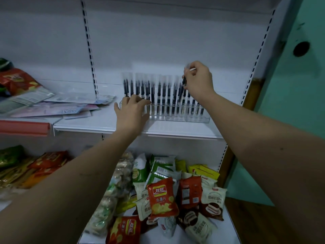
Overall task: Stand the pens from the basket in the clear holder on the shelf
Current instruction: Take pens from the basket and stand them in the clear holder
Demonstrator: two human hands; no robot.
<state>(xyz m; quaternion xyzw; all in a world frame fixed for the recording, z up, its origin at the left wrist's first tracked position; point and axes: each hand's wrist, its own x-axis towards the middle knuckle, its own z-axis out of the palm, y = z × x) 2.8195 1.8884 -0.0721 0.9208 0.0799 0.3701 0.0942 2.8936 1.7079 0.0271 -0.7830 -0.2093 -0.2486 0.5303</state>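
Single head-worn view faced forward and slightly down, close to the white shelf [133,126]; clear holder [177,115] near centre, snack packets [161,198] at 6 o'clock.

Clear holder [197,118]: one, centre frame. Pens [159,93] standing in it: too closely packed for exact count, roughly two dozen. One more pen [184,80] above holder, right of centre. Hands: two, left hand [131,112], right hand [199,81]. Orange crisp bags [161,198], lower centre: two plain. Flat packets [58,106], left: several, overlapping, uncountable.
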